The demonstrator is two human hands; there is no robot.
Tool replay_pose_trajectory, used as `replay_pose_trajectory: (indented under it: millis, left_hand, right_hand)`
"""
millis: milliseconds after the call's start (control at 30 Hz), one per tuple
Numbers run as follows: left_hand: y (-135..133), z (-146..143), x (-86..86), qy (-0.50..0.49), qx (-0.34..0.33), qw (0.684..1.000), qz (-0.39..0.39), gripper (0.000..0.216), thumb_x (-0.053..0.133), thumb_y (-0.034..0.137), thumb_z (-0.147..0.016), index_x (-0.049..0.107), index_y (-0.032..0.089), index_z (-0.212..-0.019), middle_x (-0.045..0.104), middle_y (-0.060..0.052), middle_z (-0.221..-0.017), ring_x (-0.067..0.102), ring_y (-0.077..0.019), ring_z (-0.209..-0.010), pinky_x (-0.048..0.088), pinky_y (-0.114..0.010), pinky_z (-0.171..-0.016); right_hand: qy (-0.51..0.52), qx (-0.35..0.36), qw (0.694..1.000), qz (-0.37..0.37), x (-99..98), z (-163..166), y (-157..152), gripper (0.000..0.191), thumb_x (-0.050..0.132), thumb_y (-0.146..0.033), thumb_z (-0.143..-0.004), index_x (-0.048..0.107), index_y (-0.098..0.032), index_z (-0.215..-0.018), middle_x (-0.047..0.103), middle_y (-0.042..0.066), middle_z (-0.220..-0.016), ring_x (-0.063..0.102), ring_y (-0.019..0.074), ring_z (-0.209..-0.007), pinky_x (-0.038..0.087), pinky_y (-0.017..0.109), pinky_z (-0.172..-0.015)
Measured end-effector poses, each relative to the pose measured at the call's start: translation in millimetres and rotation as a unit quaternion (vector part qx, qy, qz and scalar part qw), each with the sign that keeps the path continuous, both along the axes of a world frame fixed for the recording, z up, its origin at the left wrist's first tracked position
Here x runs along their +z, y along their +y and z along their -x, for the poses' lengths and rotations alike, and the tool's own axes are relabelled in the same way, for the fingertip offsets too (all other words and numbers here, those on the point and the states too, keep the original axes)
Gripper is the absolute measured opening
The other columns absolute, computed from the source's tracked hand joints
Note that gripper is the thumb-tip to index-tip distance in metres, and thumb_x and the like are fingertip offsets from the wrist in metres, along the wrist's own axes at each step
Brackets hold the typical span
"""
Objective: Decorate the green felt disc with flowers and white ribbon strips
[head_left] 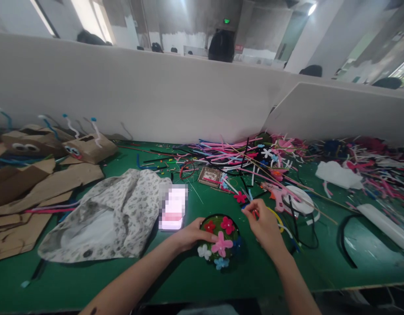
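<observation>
Left hand (190,236) has its grip closed on the 9 o'clock edge of the round dark green felt disc (218,218). The disc sits on the green bench (188,280), near its 6 o'clock edge. It has 5 felt flowers on it, with the big pink felt flower (221,245) nearest the thumb. Right hand (265,225) is at the disc's 2 o'clock, grip pinched shut on a small red piece (254,213), can't tell what it is. The lit white phone (172,208) lies at the disc's 10 o'clock, and the heap of pink and white pipe cleaners (234,157) is at 12.
</observation>
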State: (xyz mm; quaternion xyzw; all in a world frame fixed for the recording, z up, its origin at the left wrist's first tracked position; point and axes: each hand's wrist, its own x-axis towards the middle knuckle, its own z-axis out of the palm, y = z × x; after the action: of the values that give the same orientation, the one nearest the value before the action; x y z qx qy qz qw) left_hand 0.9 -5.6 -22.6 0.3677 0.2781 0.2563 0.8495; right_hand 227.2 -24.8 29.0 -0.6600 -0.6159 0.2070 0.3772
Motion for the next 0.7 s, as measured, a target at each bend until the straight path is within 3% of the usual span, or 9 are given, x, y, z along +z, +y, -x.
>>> replay_pose_trajectory:
  millis: [100,200,267,367,500,600,700]
  left_hand:
    - [-1,0,0.9,-0.007,-0.019,1.000,0.005,0.040,0.083,0.015,-0.053,0.074,0.011,-0.091,0.074,-0.009,-0.079,0.067,-0.0176,-0.069,0.053,-0.027,-0.069]
    - [-2,1,2.0,-0.019,-0.025,0.999,0.013,0.037,0.081,0.011,-0.054,0.074,0.010,-0.091,0.075,-0.009,-0.080,0.067,-0.0170,-0.067,0.053,-0.026,-0.068]
    - [-1,3,1.7,-0.032,-0.022,0.999,0.021,0.037,0.080,0.008,-0.055,0.074,0.009,-0.091,0.075,-0.010,-0.081,0.068,-0.0172,-0.067,0.052,-0.025,-0.068]
    - [1,4,-1.1,-0.062,-0.004,0.997,0.038,0.040,0.080,0.006,-0.054,0.073,0.008,-0.093,0.075,-0.012,-0.083,0.069,-0.0203,-0.070,0.052,-0.026,-0.068]
    - [8,3,-6.3,-0.129,0.063,0.987,0.074,0.043,0.079,0.019,-0.060,0.070,0.011,-0.102,0.075,-0.012,-0.092,0.070,-0.0248,-0.082,0.052,-0.031,-0.079]
    - [15,2,-9.7,-0.171,0.102,0.974,0.107,0.042,0.071,0.030,-0.073,0.066,0.011,-0.110,0.074,-0.012,-0.098,0.068,-0.0263,-0.096,0.045,-0.036,-0.095]
    - [18,0,-11.6,-0.188,0.107,0.966,0.139,0.039,0.063,0.030,-0.081,0.063,0.009,-0.114,0.074,-0.013,-0.099,0.066,-0.0264,-0.101,0.039,-0.039,-0.101]
  right_hand:
    - [0.029,0.018,0.999,0.000,3.1,6,5,0.015,0.056,-0.036,-0.080,0.051,-0.023,-0.086,0.065,0.003,-0.083,0.060,0.0223,-0.081,0.041,0.036,-0.077]
    - [0.089,0.101,0.990,0.030,6.3,22,11,0.030,0.064,-0.036,-0.075,0.056,-0.024,-0.101,0.068,-0.001,-0.077,0.064,0.0205,-0.080,0.045,0.034,-0.079]
    - [0.138,0.141,0.979,0.051,5.2,28,18,0.034,0.069,-0.036,-0.071,0.059,-0.024,-0.101,0.067,-0.003,-0.068,0.065,0.0191,-0.071,0.048,0.033,-0.076]
    - [0.224,0.090,0.970,0.035,-2.4,19,33,0.029,0.069,-0.041,-0.072,0.059,-0.022,-0.091,0.066,-0.002,-0.066,0.064,0.0182,-0.066,0.049,0.032,-0.070]
    - [0.325,-0.038,0.945,-0.011,-15.3,-1,36,0.042,0.070,-0.046,-0.071,0.053,-0.023,-0.102,0.068,0.002,-0.086,0.063,0.0172,-0.073,0.048,0.033,-0.075]
    - [0.385,-0.042,0.921,0.036,-23.5,3,18,0.047,0.075,-0.047,-0.067,0.060,-0.022,-0.104,0.069,0.006,-0.096,0.064,0.0180,-0.075,0.047,0.032,-0.073]
    - [0.448,-0.024,0.886,0.115,-31.7,26,-6,0.044,0.072,-0.052,-0.069,0.068,-0.017,-0.095,0.071,0.007,-0.081,0.064,0.0192,-0.068,0.048,0.032,-0.065]
